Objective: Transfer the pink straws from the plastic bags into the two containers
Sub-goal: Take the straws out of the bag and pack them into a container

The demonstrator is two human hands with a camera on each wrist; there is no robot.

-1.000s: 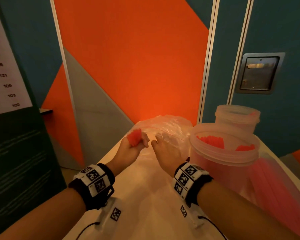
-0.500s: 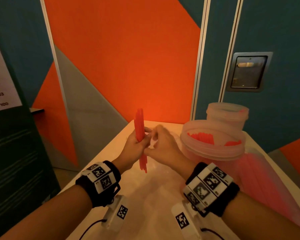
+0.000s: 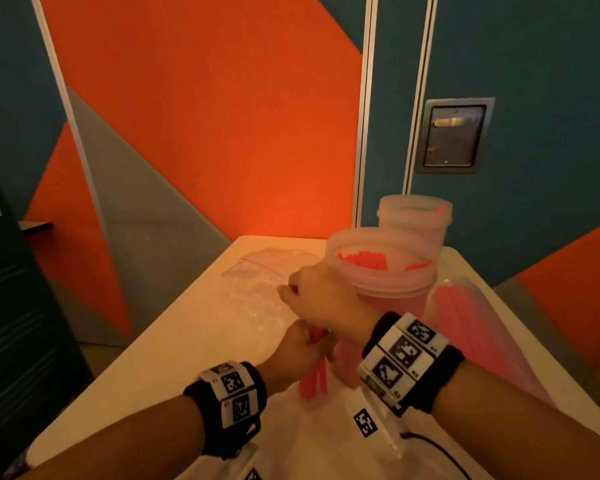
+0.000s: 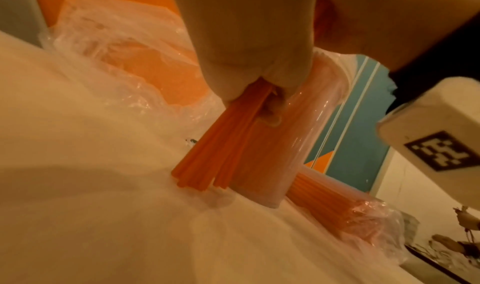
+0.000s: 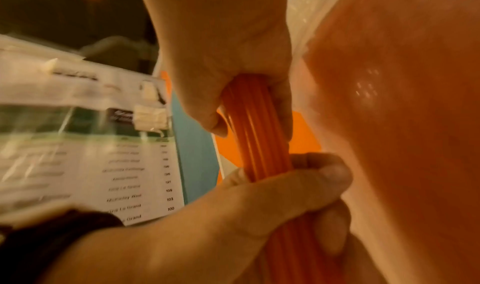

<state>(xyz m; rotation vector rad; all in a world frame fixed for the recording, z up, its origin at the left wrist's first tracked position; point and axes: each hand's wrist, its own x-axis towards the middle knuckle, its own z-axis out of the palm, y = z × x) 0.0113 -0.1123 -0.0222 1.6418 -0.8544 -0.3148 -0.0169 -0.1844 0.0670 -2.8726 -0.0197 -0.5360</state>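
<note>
A bundle of pink straws (image 3: 314, 384) stands upright, its lower ends on the white table (image 3: 174, 358), just left of the near container (image 3: 378, 282). My left hand (image 3: 310, 342) grips the bundle low down. My right hand (image 3: 291, 291) is above it; in the right wrist view its fingers (image 5: 281, 112) curl round the upper part of the straws (image 5: 255, 132). The near container holds several pink straws; the far container (image 3: 414, 216) stands behind it. An empty clear bag (image 3: 267, 275) lies beyond my hands. A bag full of straws (image 3: 465, 327) lies right of the near container.
The table's left edge (image 3: 146, 344) drops off beside my left arm. An orange, grey and teal wall (image 3: 222, 133) stands right behind the table. A dark board with a printed list (image 5: 91, 155) is at the left.
The bundle, held up in the air half a second ago, has come down and toward me and now stands on the table. Both hands dropped with it; the right hand is now above the left.
</note>
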